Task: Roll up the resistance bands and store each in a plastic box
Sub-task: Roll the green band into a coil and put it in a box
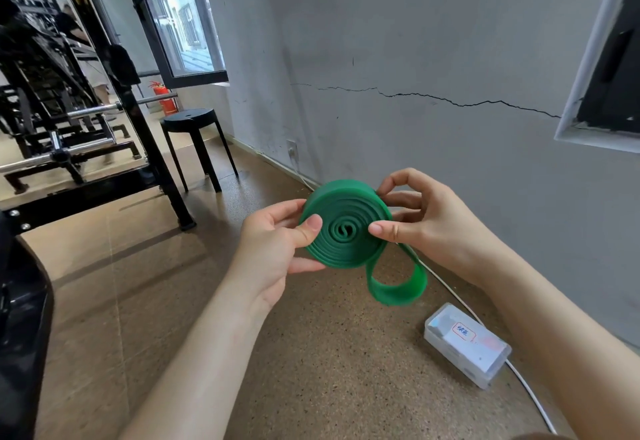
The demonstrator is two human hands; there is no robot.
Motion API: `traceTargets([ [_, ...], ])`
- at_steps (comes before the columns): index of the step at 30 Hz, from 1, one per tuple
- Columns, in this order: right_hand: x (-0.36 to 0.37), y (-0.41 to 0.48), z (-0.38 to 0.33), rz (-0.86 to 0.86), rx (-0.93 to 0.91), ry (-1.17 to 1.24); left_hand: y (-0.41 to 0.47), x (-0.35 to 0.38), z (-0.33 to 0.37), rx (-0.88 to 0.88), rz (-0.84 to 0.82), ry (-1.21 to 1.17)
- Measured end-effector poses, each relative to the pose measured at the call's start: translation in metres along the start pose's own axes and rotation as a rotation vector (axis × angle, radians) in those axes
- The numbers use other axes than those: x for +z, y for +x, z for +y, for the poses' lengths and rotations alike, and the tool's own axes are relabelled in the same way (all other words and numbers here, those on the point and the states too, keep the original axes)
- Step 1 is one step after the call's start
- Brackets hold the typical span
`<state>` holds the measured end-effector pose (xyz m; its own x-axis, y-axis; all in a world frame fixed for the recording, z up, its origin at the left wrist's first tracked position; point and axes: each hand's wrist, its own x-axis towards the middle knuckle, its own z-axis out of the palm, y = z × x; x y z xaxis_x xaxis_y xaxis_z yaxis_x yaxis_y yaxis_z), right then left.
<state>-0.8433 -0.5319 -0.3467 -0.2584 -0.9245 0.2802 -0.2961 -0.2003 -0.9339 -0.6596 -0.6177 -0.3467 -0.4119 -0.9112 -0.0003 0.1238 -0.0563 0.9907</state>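
Green band coil, fingers partly hidden behind

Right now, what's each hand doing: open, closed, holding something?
Left hand: grips the rolled green resistance band, thumb on the coil's face.
Right hand: pinches the same coil at its right edge.

Floor: speckled brown, cork-like; paler tiled area to the left. Clear plastic box lies on it near the wall, white label with red-framed writing facing up. White cable runs just beside the box. Farther back stand a black stool, black rack frame and red fire extinguisher.
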Motion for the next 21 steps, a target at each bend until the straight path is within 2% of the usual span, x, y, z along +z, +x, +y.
traceTargets([
  [3, 0.0, 0.0, -0.001, 0.045, -0.019, -0.04, 0.001, 0.0, -0.002, -0.044, -0.03, -0.032],
  [5, -0.001, 0.0, 0.0, 0.061, -0.031, -0.147, -0.001, -0.002, -0.003, -0.071, -0.128, 0.036],
  [6, -0.001, 0.0, 0.0, 0.049, -0.031, -0.227, -0.003, -0.002, -0.003, -0.065, -0.193, 0.162],
  [9, 0.004, -0.001, -0.001, -0.035, -0.035, -0.499, -0.008, -0.004, 0.0, 0.191, -0.3, 0.936],
  [10, 0.006, -0.001, -0.002, -0.067, -0.051, -0.563, -0.009, -0.003, 0.002, 0.294, -0.3, 1.079],
  [11, 0.009, 0.0, -0.003, -0.095, -0.068, -0.602, -0.009, 0.0, 0.003, 0.336, -0.308, 1.126],
  [16, 0.016, 0.0, -0.002, -0.154, -0.085, -0.597, -0.005, 0.0, -0.001, 0.324, -0.299, 1.057],
  [21, 0.009, 0.005, -0.001, -0.058, -0.055, -0.295, -0.006, -0.002, 0.001, 0.358, -0.182, 0.727],
])
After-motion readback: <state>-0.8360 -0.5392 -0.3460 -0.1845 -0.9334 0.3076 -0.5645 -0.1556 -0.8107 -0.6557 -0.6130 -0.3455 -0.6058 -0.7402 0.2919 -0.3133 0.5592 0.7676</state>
